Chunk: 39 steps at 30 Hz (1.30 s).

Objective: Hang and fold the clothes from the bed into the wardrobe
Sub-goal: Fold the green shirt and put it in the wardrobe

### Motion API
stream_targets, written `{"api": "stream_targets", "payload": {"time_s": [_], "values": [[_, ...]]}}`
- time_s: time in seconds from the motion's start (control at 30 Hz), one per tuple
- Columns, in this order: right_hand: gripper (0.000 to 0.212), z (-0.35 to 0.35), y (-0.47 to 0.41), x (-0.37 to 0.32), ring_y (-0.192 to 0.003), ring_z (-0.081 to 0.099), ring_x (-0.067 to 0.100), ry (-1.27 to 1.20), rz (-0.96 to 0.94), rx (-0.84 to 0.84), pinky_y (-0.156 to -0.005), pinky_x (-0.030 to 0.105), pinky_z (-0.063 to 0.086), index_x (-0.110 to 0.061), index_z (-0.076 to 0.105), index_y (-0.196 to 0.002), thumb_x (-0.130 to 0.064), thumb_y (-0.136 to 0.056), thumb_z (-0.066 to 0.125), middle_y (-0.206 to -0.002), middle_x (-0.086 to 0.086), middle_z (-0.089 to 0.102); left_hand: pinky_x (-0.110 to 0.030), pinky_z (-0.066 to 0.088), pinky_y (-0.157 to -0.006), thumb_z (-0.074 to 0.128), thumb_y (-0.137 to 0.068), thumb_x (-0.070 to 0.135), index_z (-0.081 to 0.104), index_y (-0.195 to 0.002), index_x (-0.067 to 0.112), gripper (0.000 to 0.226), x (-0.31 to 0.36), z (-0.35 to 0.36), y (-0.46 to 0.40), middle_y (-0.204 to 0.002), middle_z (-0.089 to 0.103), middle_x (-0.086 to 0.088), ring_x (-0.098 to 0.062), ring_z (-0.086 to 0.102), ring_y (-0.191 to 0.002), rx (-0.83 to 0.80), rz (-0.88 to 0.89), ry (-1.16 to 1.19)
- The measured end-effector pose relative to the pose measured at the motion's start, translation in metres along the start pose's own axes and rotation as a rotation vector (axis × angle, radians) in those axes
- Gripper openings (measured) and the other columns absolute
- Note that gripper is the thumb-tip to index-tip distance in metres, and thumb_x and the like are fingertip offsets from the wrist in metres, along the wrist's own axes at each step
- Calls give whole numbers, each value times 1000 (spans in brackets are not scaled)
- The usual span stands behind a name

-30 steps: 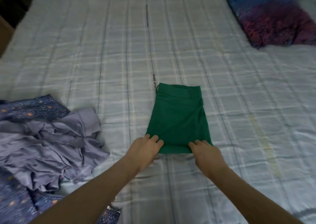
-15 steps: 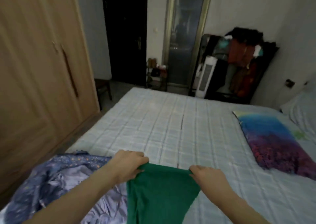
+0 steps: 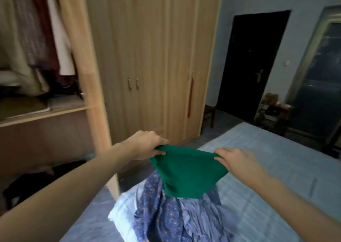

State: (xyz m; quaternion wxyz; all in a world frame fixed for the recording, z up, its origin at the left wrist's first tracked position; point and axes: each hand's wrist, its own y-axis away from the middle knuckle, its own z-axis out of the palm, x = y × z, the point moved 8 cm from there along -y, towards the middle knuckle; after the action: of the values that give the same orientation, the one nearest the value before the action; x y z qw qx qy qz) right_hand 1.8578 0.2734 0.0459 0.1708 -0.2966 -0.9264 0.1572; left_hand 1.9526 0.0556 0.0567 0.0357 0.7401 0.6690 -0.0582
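While I hold the folded green garment (image 3: 186, 171) up over the bed (image 3: 276, 167), my left hand (image 3: 147, 145) and right hand (image 3: 234, 160) each pinch a top corner and it sags limply between them. It looks light and soft, so I judge it'll unfold unless supported flat underneath on the way to the wardrobe shelf (image 3: 42, 115).

My way to the open wardrobe (image 3: 88, 60) is over bare floor (image 3: 96, 216) beside the bed (image 3: 276, 177). The wardrobe's upright panel (image 3: 92, 103) stands between the hands and the shelf (image 3: 42, 114). Folded piles (image 3: 64, 101) already fill what I can see of that shelf, and hanging clothes (image 3: 36, 29) crowd the space above. Below, dark items (image 3: 36, 182), possibly bags, sit blurred.
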Motion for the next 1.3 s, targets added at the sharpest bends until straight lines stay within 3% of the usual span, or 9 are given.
{"api": "stream_targets", "payload": {"time_s": [0.23,0.37,0.63,0.9,1.07,1.2,1.3], "values": [[18,-28,-125,-183,-60,69,21,-79,-214,130,-42,33,48,-30,60,-86,-44,-83,70,-74,-11,68,-37,46,-74,47,-98,44,51,-107,32,16,-162,-6,153,-104,62,4,-21,57,-101,-28,-263,-15],[24,-32,-180,-299,-88,69,20,-166,-353,74,-62,32,51,-33,56,-106,-51,-96,44,-98,-11,68,-42,50,-82,49,-96,44,53,-114,32,22,-242,-8,246,-109,63,4,-23,57,-104,-64,-417,-48],[27,-40,-256,-483,-91,65,17,-300,-599,79,-66,30,50,-30,55,-112,-46,-101,38,-100,-7,66,-33,38,-74,50,-97,44,53,-117,36,22,-351,-5,398,-112,61,7,-21,56,-104,-119,-654,-32],[17,-22,-350,-582,-81,62,12,-545,-667,28,-62,29,51,-35,60,-105,-45,-97,49,-92,-12,66,-32,38,-74,49,-97,46,53,-115,41,19,-441,0,453,-98,51,18,-9,48,-92,-138,-846,-31],[19,1,-417,-621,-89,62,14,-721,-696,19,-73,39,55,-34,66,-109,-40,-95,54,-95,-14,63,-31,42,-76,50,-97,44,53,-119,41,23,-505,6,459,-102,55,17,-12,55,-99,-175,-936,0],[22,7,-475,-648,-98,60,0,-1034,-715,-46,-86,21,47,-27,71,-113,-30,-94,62,-105,-21,65,-38,47,-93,53,-95,43,52,-131,41,36,-566,5,463,-119,59,14,-13,54,-109,-214,-1056,89],[17,5,-513,-676,-91,60,-9,-1217,-751,-60,-77,10,44,-27,73,-106,-30,-91,66,-98,-26,67,-32,44,-91,55,-95,41,55,-125,40,30,-606,3,474,-120,58,14,-9,51,-105,-254,-1120,143]]}}
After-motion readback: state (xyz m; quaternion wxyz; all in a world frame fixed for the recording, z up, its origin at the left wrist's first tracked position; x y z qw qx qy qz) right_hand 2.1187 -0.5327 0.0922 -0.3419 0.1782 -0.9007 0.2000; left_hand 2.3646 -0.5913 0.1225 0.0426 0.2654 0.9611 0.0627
